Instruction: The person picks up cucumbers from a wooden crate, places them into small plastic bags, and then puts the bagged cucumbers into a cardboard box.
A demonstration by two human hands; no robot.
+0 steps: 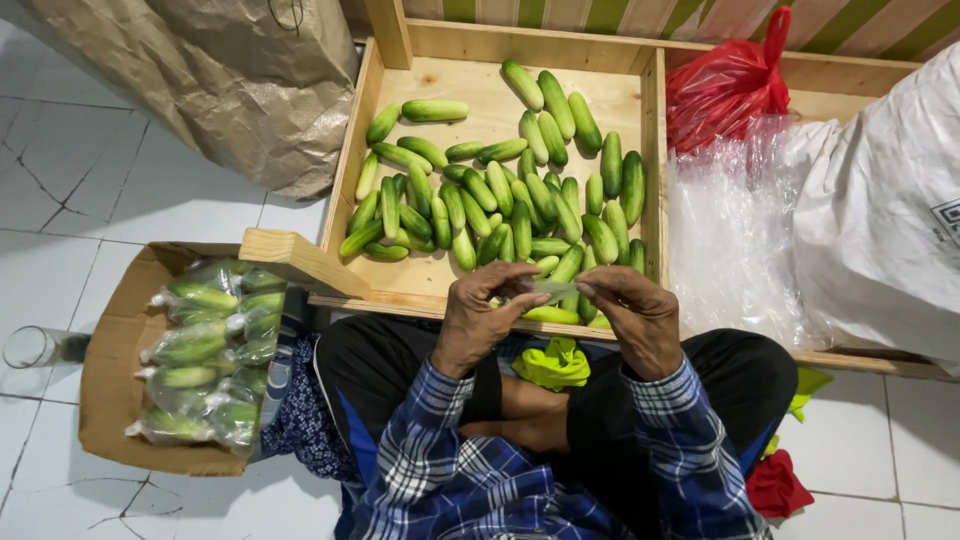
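Note:
My left hand (478, 312) and my right hand (634, 312) are raised together over my lap, each pinching one end of a thin clear plastic bag (548, 289) stretched between them. Just beyond my hands a shallow wooden crate (652, 150) holds several loose green cucumbers (500, 195). The nearest cucumbers lie right under the bag at the crate's front edge. I sit with my knees apart, in a blue plaid shirt.
A cardboard box (105, 370) at my left holds several bagged cucumbers (205, 350). A stack of clear plastic bags (725, 230), a red plastic bag (725, 85) and a big white sack (885, 210) lie at the right. Brown paper sack (240, 80) far left; glass (35, 347) on the tiled floor.

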